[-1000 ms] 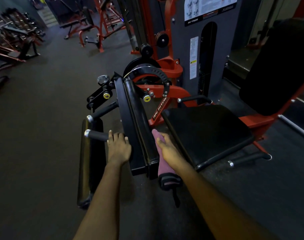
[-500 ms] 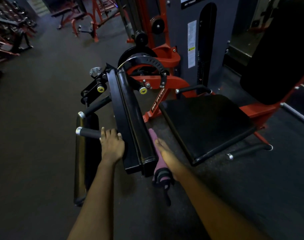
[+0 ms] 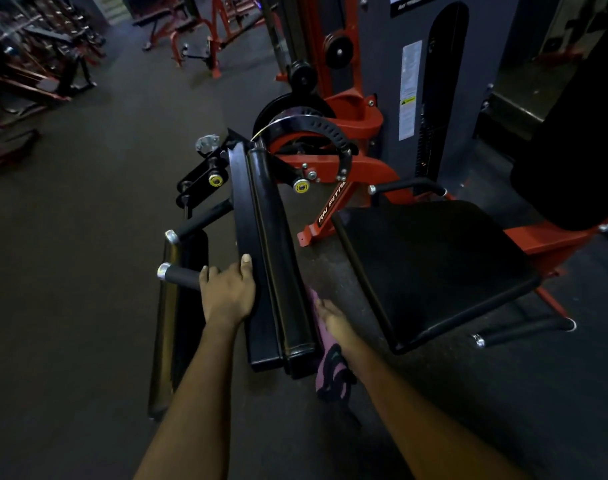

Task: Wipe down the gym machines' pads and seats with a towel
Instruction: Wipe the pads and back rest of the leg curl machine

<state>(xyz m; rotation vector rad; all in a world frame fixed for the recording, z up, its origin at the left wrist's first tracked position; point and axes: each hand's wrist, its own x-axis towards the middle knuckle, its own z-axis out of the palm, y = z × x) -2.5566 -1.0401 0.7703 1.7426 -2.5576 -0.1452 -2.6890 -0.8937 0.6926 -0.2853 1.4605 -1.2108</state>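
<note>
You were looking down at a leg machine in a dim gym. A long, narrow pad (image 3: 275, 258) of glossy black vinyl, boxy with rounded edges and a stitched seam down its length, ran from near your hands away toward the far middle.

Your right hand (image 3: 332, 322) lay against the pad's right face with its fingers (image 3: 321, 304) fairly straight, pressing a pink towel (image 3: 325, 375) flat to the vinyl. The towel's soft, dark-patterned end hung bunched below your wrist at the pad's near corner.

Your left hand (image 3: 228, 292) rested on the pad's left side, thumb stretched along the vinyl. The other fingers bent down over the inner end of a foam-covered handle (image 3: 183, 275) with a shiny metal cap; I cannot tell whether they closed around it.

Right of the pad, just across a strip of floor (image 3: 88, 220), sat the square, matte black seat (image 3: 430, 268), and a dark back pad (image 3: 572, 133) rose at the far right. A cylindrical black roller pad (image 3: 188, 323) hung low on the left. An orange-red steel frame (image 3: 361, 168) and a grey weight-stack housing (image 3: 375, 64) stood beyond. More red machines (image 3: 209, 32) stood far left on the dark, rubbery floor.
</note>
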